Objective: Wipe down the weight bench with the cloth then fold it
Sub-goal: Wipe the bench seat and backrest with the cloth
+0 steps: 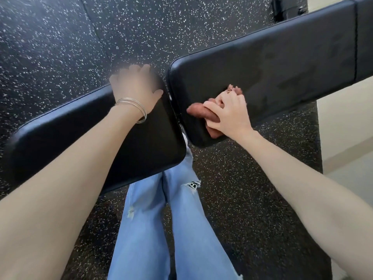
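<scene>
The black padded weight bench runs across the view in two parts: a seat pad [80,142] on the left and a long back pad [282,67] on the right, with a narrow gap between them. My right hand [230,114] presses a bunched reddish-brown cloth [199,112] onto the near-left end of the back pad, fingers spread over it. Faint damp streaks show on the pad beyond the cloth. My left hand [135,85], blurred, grips the far right corner of the seat pad, with thin bangles on the wrist.
Black speckled rubber flooring [60,47] surrounds the bench. My legs in light blue jeans [161,219] stand against the near side, below the gap. A pale floor and wall [347,128] lie at the right. A dark frame part [286,9] shows at the top right.
</scene>
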A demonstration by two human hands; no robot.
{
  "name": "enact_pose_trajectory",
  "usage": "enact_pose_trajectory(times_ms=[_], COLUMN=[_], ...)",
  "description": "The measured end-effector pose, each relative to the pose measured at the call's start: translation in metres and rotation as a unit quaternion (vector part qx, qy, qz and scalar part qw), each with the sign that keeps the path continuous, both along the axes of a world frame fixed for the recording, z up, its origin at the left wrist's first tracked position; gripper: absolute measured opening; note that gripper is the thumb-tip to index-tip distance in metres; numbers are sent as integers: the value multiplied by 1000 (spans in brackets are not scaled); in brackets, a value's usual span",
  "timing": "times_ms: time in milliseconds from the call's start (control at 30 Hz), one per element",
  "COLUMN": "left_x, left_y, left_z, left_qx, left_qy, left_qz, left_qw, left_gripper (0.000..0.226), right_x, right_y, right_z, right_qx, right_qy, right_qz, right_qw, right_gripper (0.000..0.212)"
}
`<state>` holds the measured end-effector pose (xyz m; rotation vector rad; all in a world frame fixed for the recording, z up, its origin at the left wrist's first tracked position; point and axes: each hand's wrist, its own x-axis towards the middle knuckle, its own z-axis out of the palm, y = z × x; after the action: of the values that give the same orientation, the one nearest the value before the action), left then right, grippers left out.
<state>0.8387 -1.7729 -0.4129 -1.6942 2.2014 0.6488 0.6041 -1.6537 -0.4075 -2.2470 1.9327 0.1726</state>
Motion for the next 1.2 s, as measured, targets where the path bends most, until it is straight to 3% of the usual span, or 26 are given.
enact_pose_trajectory(times_ms=[100,200,333,400,467,600,700,733,800,833,900,1000,1033,1067,1100,1200], left_x=[-2,-4,-5,-7,-9,-16,-29,-35,-49,-57,-70,-86,-89,-93,-96,-104], left_y=[0,2,1,1,2,2,1,1,-1,-3,-4,-1,0,1,1,-2], left_z=[0,-1,2,4,6,12,14,14,14,13,11,5,3,1,0,-2], left_qx=[2,-2,-4,-5,-5,5,3,5,13,17,22,42,47,52,57,68], left_qy=[-5,-7,-11,-15,-22,-40,-29,-21,-11,-8,6,49,57,60,62,65], left_qz=[2,7,12,10,7,2,-23,-30,-36,-38,-44,-20,-7,4,16,53], left_qw=[1000,1000,1000,1000,1000,999,999,999,999,999,999,998,997,997,996,994], left_gripper=[68,69,69,68,67,68,70,71,73,74,76,77,77,78,78,79], right_x=[-27,-17,38,68,87,80,41,26,-2,-17,-47,-82,-83,-77,-64,-2], right_y=[17,20,18,26,38,59,62,61,56,51,38,19,14,12,13,33], right_z=[0,-3,-8,-6,-3,-2,-5,-5,-5,-5,-8,-8,-7,-7,-7,-2], right_qx=[2,11,-28,-37,-31,-12,-44,-47,-43,-36,-22,-43,-44,-44,-48,-80], right_qy=[10,0,-36,-46,-32,-11,-33,-36,-30,-22,-13,-78,-95,-91,-76,-70], right_qz=[-172,-386,-546,-534,-469,-235,-73,-67,-154,-237,-425,-666,-702,-706,-685,-552], right_qw=[985,922,837,843,882,972,996,996,987,971,905,741,704,701,723,827], right_gripper=[29,33,33,31,29,28,24,24,27,28,30,36,37,37,36,32])
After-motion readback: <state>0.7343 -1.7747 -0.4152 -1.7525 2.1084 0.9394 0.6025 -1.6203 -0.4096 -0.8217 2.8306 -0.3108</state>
